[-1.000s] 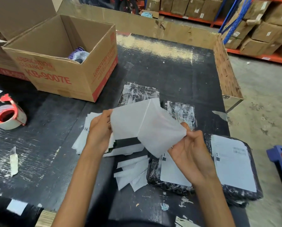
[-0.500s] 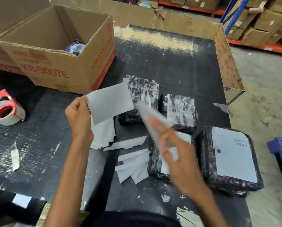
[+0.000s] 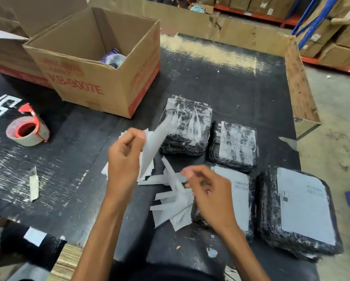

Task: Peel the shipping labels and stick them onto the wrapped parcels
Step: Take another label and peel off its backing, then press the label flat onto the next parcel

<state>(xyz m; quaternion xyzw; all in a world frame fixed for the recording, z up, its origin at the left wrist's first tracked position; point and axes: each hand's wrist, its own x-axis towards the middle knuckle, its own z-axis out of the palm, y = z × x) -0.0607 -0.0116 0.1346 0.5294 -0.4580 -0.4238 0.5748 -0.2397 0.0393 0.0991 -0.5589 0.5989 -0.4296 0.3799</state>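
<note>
4 parcels point(image 3: 185, 126) lie on the table point(image 3: 220, 88); the 2 nearest carry stuck labels point(image 3: 304, 203). Left hand point(image 3: 125, 159) pinches 1 label point(image 3: 152, 145) above the loose strips point(image 3: 170, 211), just left of the parcels. Right hand point(image 3: 210, 199) hovers with fingers curled; whether it grasps anything cannot be told.

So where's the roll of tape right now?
Head view: the tape roll sits at the left of the black table, just in front of the open cardboard box.
</note>
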